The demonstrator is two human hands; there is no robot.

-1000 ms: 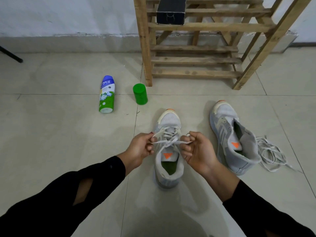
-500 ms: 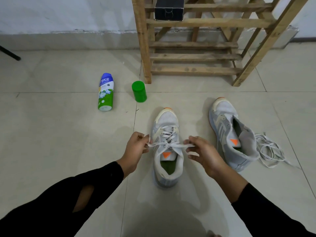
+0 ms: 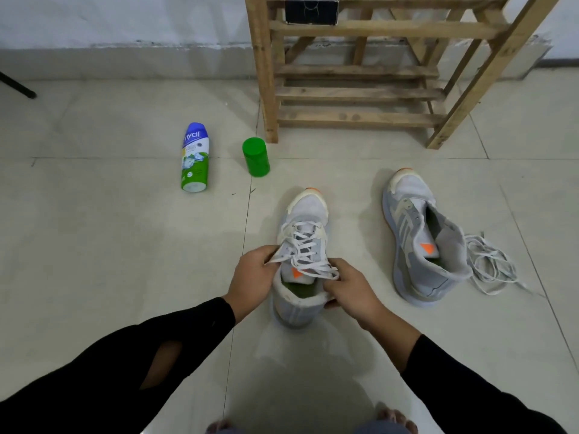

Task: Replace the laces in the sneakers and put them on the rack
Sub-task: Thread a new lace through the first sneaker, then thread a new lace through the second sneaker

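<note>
A grey laced sneaker (image 3: 305, 211) stands on the floor in front of me, toe pointing away. My left hand (image 3: 252, 277) pinches one white lace end at the shoe's left side. My right hand (image 3: 351, 288) grips the other lace end and curls round the collar on the right. The second grey sneaker (image 3: 419, 239) lies unlaced to the right, tilted on its side. A loose white lace (image 3: 488, 267) is heaped beside its heel. The wooden rack (image 3: 354, 92) stands beyond both shoes.
A blue, white and green bottle (image 3: 195, 158) lies on the tiles to the left, with a green cap (image 3: 256, 156) upright near the rack's left leg. A black box (image 3: 311, 9) sits on an upper rack shelf. My bare toes (image 3: 394, 419) show at the bottom edge.
Both hands have drawn in from pulling the lace ends outward and now sit close against the shoe's collar. The right hand has dropped onto the collar's right side.
</note>
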